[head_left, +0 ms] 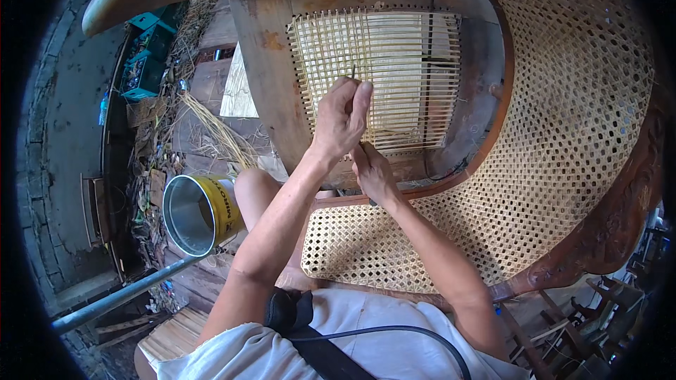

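Observation:
A wooden chair seat frame point(260, 49) lies before me, its opening strung with cane strands point(398, 91). Crosswise strands span the whole opening, while lengthwise ones cross them only in the left part, making a grid. My left hand point(340, 118) is closed above the middle of the strands, and a thin dark rod point(353, 70) sticks up from its fingers. Closer to me, my right hand point(377, 177) is closed at the near edge of the opening, just below the left hand. What its fingers grip is hidden.
Finished cane webbing point(563, 119) curves round the right side in a carved wooden frame point(598, 239). At left stand a yellow bucket point(224, 204) and a metal pipe point(127, 295). Loose cane strands point(215, 127) lie on the floor near green crates point(144, 76).

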The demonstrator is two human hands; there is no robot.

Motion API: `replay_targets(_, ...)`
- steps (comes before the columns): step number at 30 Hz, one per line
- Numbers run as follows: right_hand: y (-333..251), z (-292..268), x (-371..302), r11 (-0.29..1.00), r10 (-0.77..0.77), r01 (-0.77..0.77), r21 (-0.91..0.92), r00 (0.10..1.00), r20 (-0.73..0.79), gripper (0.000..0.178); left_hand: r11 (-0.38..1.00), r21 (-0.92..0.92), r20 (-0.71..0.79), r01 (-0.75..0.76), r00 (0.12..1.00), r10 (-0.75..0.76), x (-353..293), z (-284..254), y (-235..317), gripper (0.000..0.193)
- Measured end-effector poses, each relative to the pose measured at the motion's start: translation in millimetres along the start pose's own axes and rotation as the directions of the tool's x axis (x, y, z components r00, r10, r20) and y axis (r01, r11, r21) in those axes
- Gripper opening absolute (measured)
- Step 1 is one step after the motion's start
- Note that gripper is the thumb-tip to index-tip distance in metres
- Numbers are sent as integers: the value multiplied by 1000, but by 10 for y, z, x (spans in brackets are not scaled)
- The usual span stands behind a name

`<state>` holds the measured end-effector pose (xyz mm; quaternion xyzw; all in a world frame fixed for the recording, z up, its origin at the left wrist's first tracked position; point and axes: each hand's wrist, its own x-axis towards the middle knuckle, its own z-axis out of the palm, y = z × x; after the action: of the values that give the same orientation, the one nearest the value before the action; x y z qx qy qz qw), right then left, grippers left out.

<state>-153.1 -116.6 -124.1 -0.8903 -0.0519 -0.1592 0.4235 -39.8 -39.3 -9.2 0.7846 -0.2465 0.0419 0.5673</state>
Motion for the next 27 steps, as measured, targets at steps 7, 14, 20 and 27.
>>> replay_targets(7, -189, -260, 520, 888, 343, -393, 241, 913, 222, 22, 997, 67, 0, -26, 1000, 26, 91, 52, -125, 41)
replay_targets(14, -228, -127, 531, 872, 334, -357, 334, 934, 126, 25, 997, 43, -30, -69, 997, 70, 123, 16, -4, 37)
replay_targets(20, -354, -246, 646, 836, 349, -409, 365, 911, 220, 32, 993, 45, -29, -111, 993, 112, 183, -18, -18, 35)
replay_targets(27, -285, -388, 831, 881, 344, -399, 253, 909, 236, 28, 993, 109, 17, -52, 999, 50, 311, 18, -29, 34)
